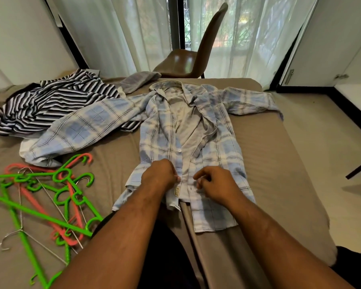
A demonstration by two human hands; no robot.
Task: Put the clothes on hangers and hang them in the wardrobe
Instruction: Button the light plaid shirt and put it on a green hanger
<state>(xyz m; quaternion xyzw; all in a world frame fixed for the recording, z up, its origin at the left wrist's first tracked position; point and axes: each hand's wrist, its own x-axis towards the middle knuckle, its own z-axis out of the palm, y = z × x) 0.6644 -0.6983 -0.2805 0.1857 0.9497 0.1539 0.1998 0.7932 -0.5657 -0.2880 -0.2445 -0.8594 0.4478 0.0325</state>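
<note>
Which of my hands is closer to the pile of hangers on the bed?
Left. Your left hand is on the plaid shirt's front edge, just right of the hangers; your right hand is farther right, across the shirt opening.

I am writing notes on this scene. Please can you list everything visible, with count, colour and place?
plaid shirt: one, blue and white, spread open on the bed's middle
striped garment: one, black and white, crumpled at far left
grey cloth: one, at the bed's far edge
plastic hangers: several, green and pink, piled at near left
wire hangers: a few, silver, tangled among them
bed: one, tan sheet
chair: one, brown, beyond the bed
curtains: white, sheer, at the window
left hand: pinching the shirt's front edge
right hand: pinching the opposite edge
</note>
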